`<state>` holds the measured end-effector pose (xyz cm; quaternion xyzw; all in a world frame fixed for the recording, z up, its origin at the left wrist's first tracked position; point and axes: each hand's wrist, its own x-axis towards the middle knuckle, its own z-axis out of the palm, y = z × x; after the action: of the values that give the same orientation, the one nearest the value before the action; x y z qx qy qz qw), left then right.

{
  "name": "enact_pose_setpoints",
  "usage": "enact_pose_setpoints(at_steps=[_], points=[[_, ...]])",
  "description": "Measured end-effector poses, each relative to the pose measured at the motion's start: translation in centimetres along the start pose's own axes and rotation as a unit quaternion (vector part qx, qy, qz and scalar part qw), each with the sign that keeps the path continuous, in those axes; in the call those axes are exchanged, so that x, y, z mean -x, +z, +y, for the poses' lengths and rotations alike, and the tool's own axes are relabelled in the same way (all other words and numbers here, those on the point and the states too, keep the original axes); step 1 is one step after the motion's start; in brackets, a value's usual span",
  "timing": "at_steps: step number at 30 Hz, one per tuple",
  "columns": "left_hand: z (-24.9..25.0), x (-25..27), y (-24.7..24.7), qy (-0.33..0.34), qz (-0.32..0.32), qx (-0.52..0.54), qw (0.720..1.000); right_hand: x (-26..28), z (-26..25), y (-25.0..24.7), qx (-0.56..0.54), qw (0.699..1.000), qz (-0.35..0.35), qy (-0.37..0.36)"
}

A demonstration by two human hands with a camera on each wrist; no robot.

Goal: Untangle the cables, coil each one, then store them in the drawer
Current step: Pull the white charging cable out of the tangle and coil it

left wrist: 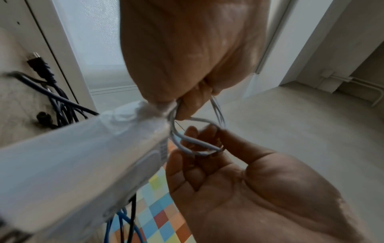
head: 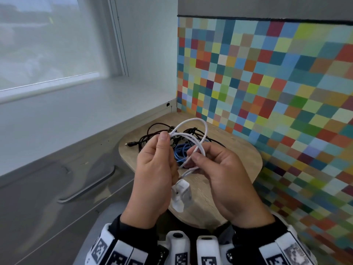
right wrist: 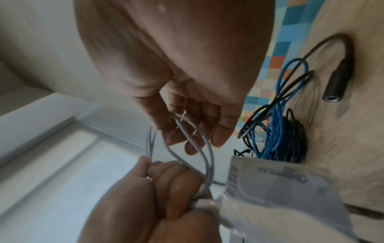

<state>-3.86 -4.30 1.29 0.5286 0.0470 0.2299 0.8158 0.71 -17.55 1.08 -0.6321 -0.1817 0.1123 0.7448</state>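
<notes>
The fingers (head: 164, 137) of the left hand (head: 152, 169) pinch the looped white cable (head: 193, 131); its white charger (head: 180, 196) hangs below them. The right hand (head: 219, 169) curls fingers around the same loops. Beyond both, black cables (head: 152, 134) and a blue cable (head: 181, 150) lie tangled on the worktop (head: 238, 153).

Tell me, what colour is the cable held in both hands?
White cable, clearest in the head view.

Cable tangle (head: 168, 138) crowds tabletop's (head: 242, 159) far end; near edge — bare.
</notes>
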Motion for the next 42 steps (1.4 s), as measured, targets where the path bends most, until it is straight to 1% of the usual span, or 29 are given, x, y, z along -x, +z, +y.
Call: enact_pose_setpoints(at_steps=[2,3,5,6,8,10,12,13,15,17,19,21,23,24,25,26,27,28,30,31,32,33,34,35,37,39,41,42], points=[[-0.3,-0.1,-0.2,0.006,0.002,-0.022,1.0,-0.1,-0.2,-0.2,-0.084,0.995,-0.027,0.05],[-0.3,-0.1,-0.2,0.009,0.005,-0.029,1.0,-0.1,-0.4,-0.3,-0.118,0.99,-0.044,0.063],[-0.3,-0.2,-0.2,0.017,0.009,-0.037,0.999,0.1,-0.6,-0.3,-0.15,0.983,-0.082,0.068],[-0.4,-0.2,-0.1,0.025,0.011,-0.044,0.999,0.1,-0.5,-0.3,-0.14,0.984,-0.088,0.061],[-0.4,-0.1,0.2,0.044,0.016,-0.055,0.997,0.0,-0.3,-0.2,-0.067,0.995,-0.068,0.027],[-0.5,0.0,0.3,0.055,0.025,-0.042,0.997,-0.1,-0.1,-0.1,0.059,0.998,-0.034,-0.014],[-0.6,0.0,0.3,0.064,0.034,-0.026,0.997,-0.1,0.3,-0.1,0.163,0.985,-0.001,-0.049],[-0.6,0.0,0.3,0.072,0.038,-0.02,0.997,0.0,0.5,-0.2,0.194,0.978,0.017,-0.068],[-0.6,0.0,0.1,0.086,0.044,-0.006,0.995,0.0,1.0,-0.4,0.216,0.971,0.048,-0.094],[-0.5,0.0,-0.1,0.094,0.049,0.0,0.994,-0.1,1.0,-0.7,0.211,0.971,0.061,-0.097],[-0.4,0.0,-0.2,0.098,0.053,-0.002,0.994,-0.2,0.4,-1.0,0.181,0.977,0.059,-0.095],[-0.2,-0.3,-0.5,0.094,0.065,0.002,0.993,-0.1,-0.4,-1.4,0.099,0.991,0.032,-0.084],[0.2,-0.8,-1.2,0.086,0.088,0.016,0.992,0.2,-0.9,-2.4,0.018,0.997,-0.011,-0.071],[0.5,-1.1,-1.7,0.078,0.102,0.025,0.991,0.4,-1.1,-3.1,-0.002,0.997,-0.027,-0.069],[0.9,-1.3,-2.2,0.069,0.113,0.033,0.991,0.4,-1.2,-4.0,0.001,0.997,-0.034,-0.07],[1.2,-1.5,-2.7,0.061,0.119,0.04,0.99,0.2,-1.3,-4.7,0.038,0.996,-0.029,-0.078],[1.5,-1.6,-3.1,0.053,0.122,0.045,0.99,0.0,-1.2,-5.3,0.11,0.989,-0.015,-0.092],[1.6,-1.6,-3.1,0.043,0.12,0.052,0.99,-0.3,-0.9,-5.7,0.196,0.975,0.005,-0.107],[1.5,-1.3,-2.7,0.011,0.113,0.075,0.991,-1.0,-0.2,-5.9,0.341,0.929,0.052,-0.132],[1.3,-1.0,-2.2,-0.006,0.106,0.092,0.99,-1.2,0.2,-5.7,0.377,0.911,0.082,-0.144],[1.2,-0.8,-1.7,-0.02,0.097,0.108,0.989,-1.3,0.5,-5.5,0.386,0.903,0.11,-0.155],[1.0,-0.6,-1.3,-0.029,0.088,0.12,0.988,-1.3,0.6,-5.2,0.375,0.903,0.132,-0.161],[1.0,-0.4,-0.9,-0.036,0.082,0.128,0.988,-1.3,0.7,-4.9,0.35,0.912,0.144,-0.155],[0.9,-0.3,-0.6,-0.042,0.078,0.133,0.987,-1.2,0.7,-4.4,0.318,0.928,0.141,-0.135],[0.8,-0.1,-0.1,-0.047,0.076,0.141,0.986,-0.7,0.7,-3.0,0.23,0.965,0.09,-0.089],[0.6,0.0,0.3,-0.043,0.081,0.145,0.985,-0.2,0.6,-1.6,0.103,0.993,0.024,-0.056],[0.4,0.0,0.5,-0.037,0.088,0.146,0.985,0.2,0.5,-0.5,-0.012,0.999,-0.013,-0.028],[0.4,0.0,0.5,-0.033,0.09,0.144,0.985,0.2,0.5,-0.1,-0.038,0.999,-0.021,-0.026]])
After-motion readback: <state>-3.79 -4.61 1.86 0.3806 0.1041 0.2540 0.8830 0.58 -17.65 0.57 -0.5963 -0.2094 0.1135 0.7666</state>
